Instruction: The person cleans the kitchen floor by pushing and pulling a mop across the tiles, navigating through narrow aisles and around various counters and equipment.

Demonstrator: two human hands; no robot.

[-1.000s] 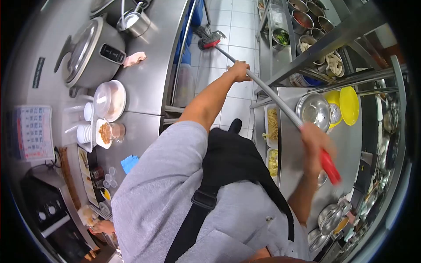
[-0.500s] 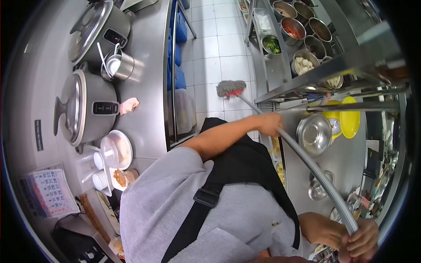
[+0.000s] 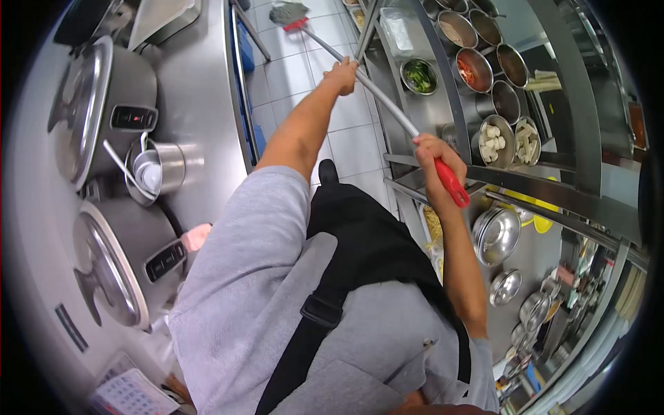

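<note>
A mop [image 3: 389,104] slants across the aisle, its grey shaggy head [image 3: 287,12] lying on the white tiled floor at the far end. Its pale pole ends near me in a red grip [image 3: 451,182]. My left hand [image 3: 339,76] is stretched far forward, closed around the pole at about its middle. Closer to my body, my right hand [image 3: 440,163] is wrapped around the pole by the red grip, whose end sticks out below the fingers. Part of each hand's fingers is hidden behind the pole.
A steel counter [image 3: 200,76] on the left carries large cookers [image 3: 117,263] and a pot with ladles [image 3: 162,169]. On the right, a metal rack [image 3: 460,104] holds several food-filled pots, with steel bowls [image 3: 496,235] below. White floor tiles [image 3: 353,131] run between them.
The mop head has moved farther away along the aisle and left in view. Both hands have gone forward, the right one from the lower right corner to the middle right.
</note>
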